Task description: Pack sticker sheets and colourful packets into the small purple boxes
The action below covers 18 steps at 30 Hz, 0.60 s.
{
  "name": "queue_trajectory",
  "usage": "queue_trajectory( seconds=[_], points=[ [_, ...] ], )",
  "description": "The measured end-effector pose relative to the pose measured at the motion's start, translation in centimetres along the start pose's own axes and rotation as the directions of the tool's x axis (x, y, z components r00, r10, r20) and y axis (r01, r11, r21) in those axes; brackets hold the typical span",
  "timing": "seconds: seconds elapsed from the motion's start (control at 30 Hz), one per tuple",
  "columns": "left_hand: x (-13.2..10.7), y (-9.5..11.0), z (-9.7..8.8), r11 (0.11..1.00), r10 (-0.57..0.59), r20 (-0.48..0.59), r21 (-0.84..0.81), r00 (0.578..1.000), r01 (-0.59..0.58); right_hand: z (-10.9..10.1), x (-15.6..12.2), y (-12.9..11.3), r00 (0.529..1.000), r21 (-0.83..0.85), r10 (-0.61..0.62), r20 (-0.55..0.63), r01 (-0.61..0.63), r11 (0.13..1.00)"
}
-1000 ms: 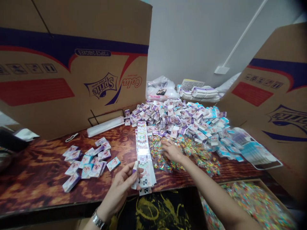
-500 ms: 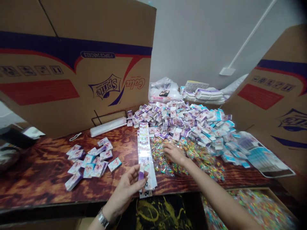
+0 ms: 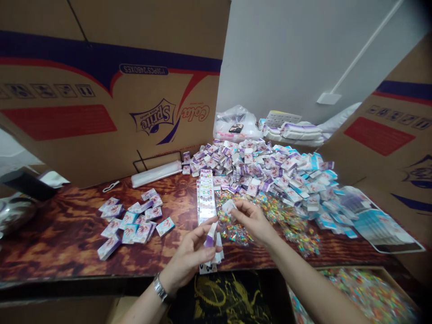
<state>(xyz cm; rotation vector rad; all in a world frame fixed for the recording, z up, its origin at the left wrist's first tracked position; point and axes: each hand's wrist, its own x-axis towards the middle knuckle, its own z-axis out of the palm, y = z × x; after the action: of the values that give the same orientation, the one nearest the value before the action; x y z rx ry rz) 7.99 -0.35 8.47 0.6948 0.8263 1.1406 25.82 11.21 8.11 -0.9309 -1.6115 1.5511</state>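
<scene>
My left hand (image 3: 192, 252) pinches a small white and purple box (image 3: 211, 234) just above the near table edge. My right hand (image 3: 254, 220) is lifted off the table, its fingers closed on a small clear packet (image 3: 229, 207) of coloured bits. Below it lies a spread of such colourful packets (image 3: 286, 222). Between my hands runs a long stack of sticker strips (image 3: 207, 198) printed with coloured dots. A big heap of small purple and blue boxes (image 3: 270, 173) fills the far middle of the table. A smaller group of the same boxes (image 3: 131, 222) lies to the left.
Large printed cardboard cartons stand at the left (image 3: 101, 90) and right (image 3: 388, 135). A clear plastic sleeve (image 3: 157, 173) lies by the left carton. Flat blue printed sheets (image 3: 374, 220) sit at the right. A tray of colourful packets (image 3: 364, 292) is below the table edge. Plastic bags (image 3: 236, 123) line the wall.
My right hand has come up off the packet pile holding one packet and moved toward my left hand. My left hand with the small box has risen slightly.
</scene>
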Motion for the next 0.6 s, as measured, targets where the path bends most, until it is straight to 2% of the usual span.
queue_trajectory(
  seconds=[0.1,0.2,0.3,0.37,0.4,0.47,0.53,0.6],
  points=[
    [-0.1,0.2,0.2,0.999,0.036,-0.008,0.028,0.999,-0.036,2.1,-0.7,-0.9,0.995,0.056,0.020,0.096,-0.026,0.998],
    [-0.5,0.2,-0.3,0.996,0.068,-0.056,0.065,0.996,-0.065,2.8,-1.0,-1.1,0.985,0.028,0.014,0.173,-0.019,0.999],
    [-1.0,0.3,-1.3,0.990,0.093,-0.053,0.112,0.994,-0.086,2.2,-0.7,-1.4,0.994,-0.041,-0.019,0.109,0.023,0.999],
    [-1.3,0.6,-1.8,0.977,0.108,0.003,0.187,0.994,-0.106,1.6,-0.3,-2.0,0.996,-0.177,-0.068,0.063,0.079,0.981],
    [-1.4,0.9,-2.0,0.960,0.121,0.042,0.251,0.992,-0.128,1.3,-0.2,-2.4,0.991,-0.279,-0.108,0.075,0.125,0.952],
    [-1.6,1.7,-2.1,0.876,0.166,0.118,0.438,0.979,-0.202,1.1,-0.1,-3.4,0.967,-0.482,-0.189,0.169,0.248,0.840],
    [-1.7,2.5,-2.0,0.705,0.225,0.191,0.644,0.955,-0.296,1.4,-0.2,-4.3,0.936,-0.587,-0.217,0.276,0.343,0.733],
    [-1.8,3.2,-1.8,0.510,0.265,0.271,0.775,0.925,-0.373,1.8,-0.4,-4.8,0.922,-0.607,-0.195,0.336,0.370,0.704]
  ],
)
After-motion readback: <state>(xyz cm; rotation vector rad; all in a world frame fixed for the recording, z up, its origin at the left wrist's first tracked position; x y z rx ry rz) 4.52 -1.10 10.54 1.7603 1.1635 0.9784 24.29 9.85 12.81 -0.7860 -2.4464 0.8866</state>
